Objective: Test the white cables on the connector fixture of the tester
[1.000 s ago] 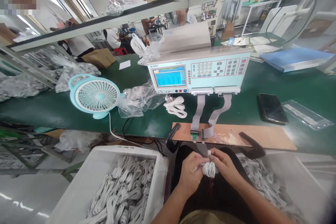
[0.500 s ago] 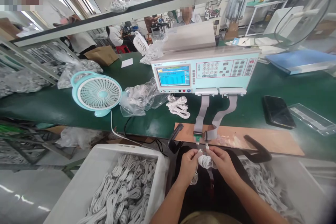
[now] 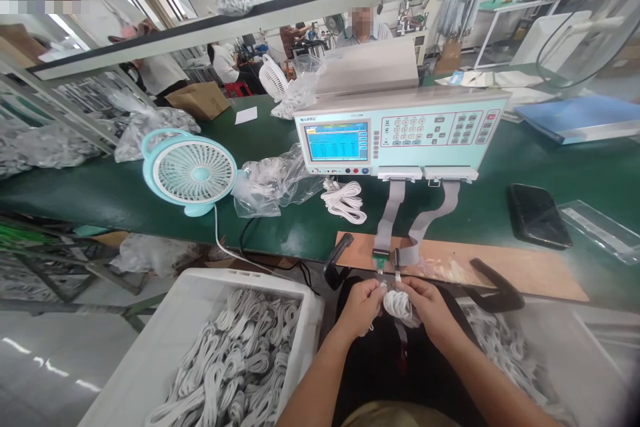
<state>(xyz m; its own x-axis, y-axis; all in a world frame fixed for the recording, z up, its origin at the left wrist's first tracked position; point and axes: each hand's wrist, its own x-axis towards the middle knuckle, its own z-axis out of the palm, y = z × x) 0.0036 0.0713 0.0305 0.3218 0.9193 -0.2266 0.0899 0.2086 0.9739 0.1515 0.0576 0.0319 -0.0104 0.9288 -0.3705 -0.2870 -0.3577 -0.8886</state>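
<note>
A coiled white cable (image 3: 399,305) hangs between my two hands, just in front of the table edge. My left hand (image 3: 363,307) is closed, pinching a cable end between thumb and fingers. On the other side, my right hand (image 3: 429,308) grips the cable's other end and seems to hold its plug at a connector (image 3: 398,275). Left of that connector, a small green circuit board (image 3: 381,263) sits at the end of a grey ribbon cable (image 3: 391,217). Both ribbons run up to a pale-blue tester (image 3: 420,137) with a lit screen. My fingers partly hide the plugs.
A white bin (image 3: 187,283) full of coiled cables stands at lower left; more cables lie at lower right. Black clamps (image 3: 339,260) hold a wooden board (image 3: 535,275) at the table edge. A fan (image 3: 195,173), a cable bundle (image 3: 345,201) and a phone (image 3: 540,215) are on the table.
The view has shifted slightly, moving the scene a little to the right. Less of the cable loop shows below my left hand. Both hands keep their grip near the connectors.
</note>
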